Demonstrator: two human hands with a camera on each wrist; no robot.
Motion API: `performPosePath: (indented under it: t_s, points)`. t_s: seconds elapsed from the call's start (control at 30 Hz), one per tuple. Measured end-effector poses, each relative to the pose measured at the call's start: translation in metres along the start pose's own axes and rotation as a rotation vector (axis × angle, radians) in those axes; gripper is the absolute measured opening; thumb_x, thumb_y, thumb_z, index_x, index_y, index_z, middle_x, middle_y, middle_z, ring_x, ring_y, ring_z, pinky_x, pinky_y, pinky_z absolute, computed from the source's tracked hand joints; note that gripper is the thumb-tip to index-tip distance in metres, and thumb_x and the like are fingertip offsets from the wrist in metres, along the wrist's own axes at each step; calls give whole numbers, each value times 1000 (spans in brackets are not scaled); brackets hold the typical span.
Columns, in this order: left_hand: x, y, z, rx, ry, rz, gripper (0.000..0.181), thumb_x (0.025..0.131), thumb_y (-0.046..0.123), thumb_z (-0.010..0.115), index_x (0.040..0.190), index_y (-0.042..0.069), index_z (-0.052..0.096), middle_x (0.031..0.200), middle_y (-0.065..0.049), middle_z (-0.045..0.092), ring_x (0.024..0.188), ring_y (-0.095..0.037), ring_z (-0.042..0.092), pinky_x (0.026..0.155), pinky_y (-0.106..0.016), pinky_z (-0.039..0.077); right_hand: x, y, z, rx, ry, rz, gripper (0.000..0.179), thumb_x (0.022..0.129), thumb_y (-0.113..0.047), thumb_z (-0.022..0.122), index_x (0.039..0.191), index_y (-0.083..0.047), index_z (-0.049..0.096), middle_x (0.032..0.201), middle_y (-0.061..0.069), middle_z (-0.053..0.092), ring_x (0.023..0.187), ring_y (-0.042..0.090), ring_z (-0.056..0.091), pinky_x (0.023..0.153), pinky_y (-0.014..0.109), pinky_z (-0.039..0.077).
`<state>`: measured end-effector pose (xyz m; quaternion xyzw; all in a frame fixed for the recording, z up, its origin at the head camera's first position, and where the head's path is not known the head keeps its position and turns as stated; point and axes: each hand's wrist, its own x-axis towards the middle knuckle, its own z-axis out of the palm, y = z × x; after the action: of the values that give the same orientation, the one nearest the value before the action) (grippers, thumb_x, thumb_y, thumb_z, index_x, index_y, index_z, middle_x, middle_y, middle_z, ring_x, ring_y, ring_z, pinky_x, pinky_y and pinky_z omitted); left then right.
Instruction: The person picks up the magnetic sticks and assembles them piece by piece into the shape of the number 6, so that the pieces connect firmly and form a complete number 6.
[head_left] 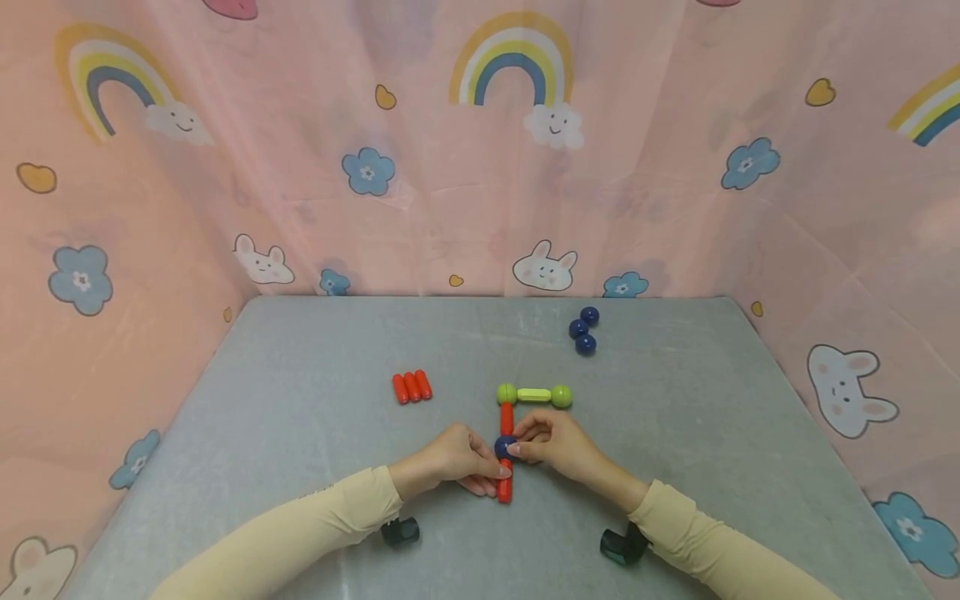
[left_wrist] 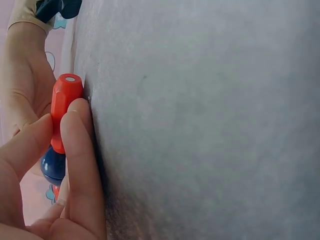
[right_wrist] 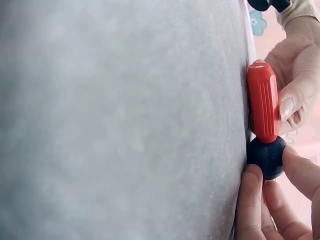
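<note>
My left hand pinches a red stick between thumb and fingers, low on the grey table. One end of that stick meets a dark blue ball, which my right hand holds between its thumb and fingers. Beyond the ball, a second red stick runs up to a green ball. From there a light green stick leads right to another green ball. Together these pieces form an upside-down L shape in the head view.
Three loose red sticks lie side by side at the left. Farther back on the right, three dark blue balls sit close together on the grey table. A pink patterned curtain hangs around the table's back and sides.
</note>
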<state>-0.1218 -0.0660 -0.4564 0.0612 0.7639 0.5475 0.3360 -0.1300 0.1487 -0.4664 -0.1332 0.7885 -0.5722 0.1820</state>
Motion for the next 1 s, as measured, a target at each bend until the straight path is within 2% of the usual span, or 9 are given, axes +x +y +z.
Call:
performPosePath:
  t_s: [0.8,0.9,1.0]
  points:
    - [0,-6,1,-25,5,22,14,82,17,81,80,4,77,68,-11,75,57,-9,69,57,-25,59,2,2,-6,1,-32,-4,31,87,-13,76,107,8,63,94,19,70,73,12,67,67,28,60]
    - [0,-7,1,-30,10,22,15,82,18,81,80,3,77,68,-10,75,57,-9,70,57,-25,59,4,-1,-15,-19,-6,-12,32,87,-14,75,108,8,63,95,19,71,74,12,67,67,28,59]
    - [0,-8,1,-36,17,25,15,81,17,82,80,3,77,68,-10,74,57,-9,69,57,-26,59,8,-6,-31,-65,64,-26,33,89,-17,74,111,6,63,98,18,71,76,12,68,70,29,59]
